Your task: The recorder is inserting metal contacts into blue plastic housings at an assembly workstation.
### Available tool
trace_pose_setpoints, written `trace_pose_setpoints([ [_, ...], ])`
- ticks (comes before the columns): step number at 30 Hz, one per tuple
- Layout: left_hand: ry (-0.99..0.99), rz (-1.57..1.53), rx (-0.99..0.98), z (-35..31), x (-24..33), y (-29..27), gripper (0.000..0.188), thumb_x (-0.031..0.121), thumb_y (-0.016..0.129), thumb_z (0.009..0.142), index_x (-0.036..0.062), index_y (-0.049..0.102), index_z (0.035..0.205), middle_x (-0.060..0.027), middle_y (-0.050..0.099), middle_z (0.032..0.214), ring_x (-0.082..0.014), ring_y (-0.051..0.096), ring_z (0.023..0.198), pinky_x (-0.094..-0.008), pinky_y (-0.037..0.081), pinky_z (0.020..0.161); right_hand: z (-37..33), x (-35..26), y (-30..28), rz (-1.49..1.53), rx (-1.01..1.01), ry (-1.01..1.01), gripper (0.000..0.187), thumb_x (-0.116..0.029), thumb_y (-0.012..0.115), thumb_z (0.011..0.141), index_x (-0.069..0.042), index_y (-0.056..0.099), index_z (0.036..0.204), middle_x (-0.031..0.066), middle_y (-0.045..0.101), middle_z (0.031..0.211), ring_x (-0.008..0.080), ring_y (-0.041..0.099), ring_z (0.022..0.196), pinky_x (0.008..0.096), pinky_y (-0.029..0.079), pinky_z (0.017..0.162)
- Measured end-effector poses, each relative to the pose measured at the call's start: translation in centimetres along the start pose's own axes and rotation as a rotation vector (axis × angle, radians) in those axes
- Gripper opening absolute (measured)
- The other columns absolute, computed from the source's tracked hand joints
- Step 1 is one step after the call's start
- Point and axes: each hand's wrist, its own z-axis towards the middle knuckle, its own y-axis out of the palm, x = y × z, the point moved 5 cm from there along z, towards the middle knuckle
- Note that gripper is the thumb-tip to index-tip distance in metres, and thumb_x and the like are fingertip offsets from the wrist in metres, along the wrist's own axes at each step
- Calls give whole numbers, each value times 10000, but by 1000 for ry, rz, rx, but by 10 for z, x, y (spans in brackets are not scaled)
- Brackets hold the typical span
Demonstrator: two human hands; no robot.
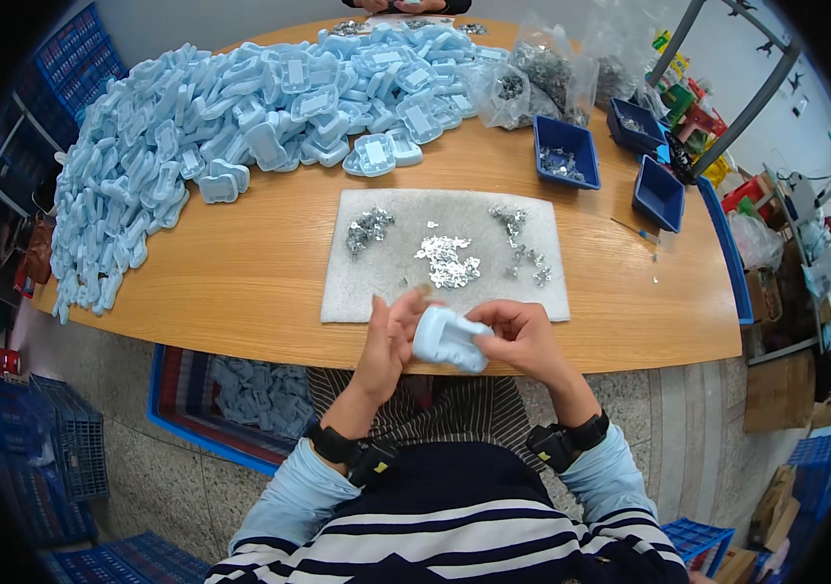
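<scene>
At the near desk edge, a pale blue moulded casing is held between both hands: the right hand is closed round its right end, the left hand half open, fingers resting against its left side. A fitting step seems in hand; next, a metal clip would likely be picked from the grey mat. Farther off, blue casings are heaped.

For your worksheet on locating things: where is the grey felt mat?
In the head view, the grey felt mat lies mid-table, just beyond both hands, with the light blue pile behind it.
</scene>
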Motion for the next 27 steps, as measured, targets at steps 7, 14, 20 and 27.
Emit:
trace_pose_setpoints([
  [7,-402,-225,-417,-2,-16,21,602,317,428,855,45,216,1349,-212,456,1184,-354,602,897,-340,555,652,7,-19,-21,-344,47,-305,171,-43,636,722,-40,644,893,44,580,946,45,472,597,177,387,511],
  [14,-208,-385,-201,16,-15,13,617,107,476,786,-5,215,1334,-277,325,1310,-386,486,1099,-403,419,959,26,0,-62,-1034,377,-328,117,-90,606,748,-45,610,856,89,553,866,258,579,668,336,470,581],
  [20,-165,-347,-134,22,-23,7,473,236,351,910,-6,281,1310,-222,438,1245,-281,549,1019,-353,461,888,35,-4,-57,-1074,414,-377,82,-70,590,770,-23,605,835,68,579,823,226,588,652,313,465,573],
  [27,-103,-177,-65,22,-22,12,391,239,291,944,24,314,1270,-136,527,1114,-196,579,924,-316,495,799,34,-9,-25,-383,182,-55,82,-47,621,767,14,636,818,47,605,663,53,495,574,207,406,521],
])
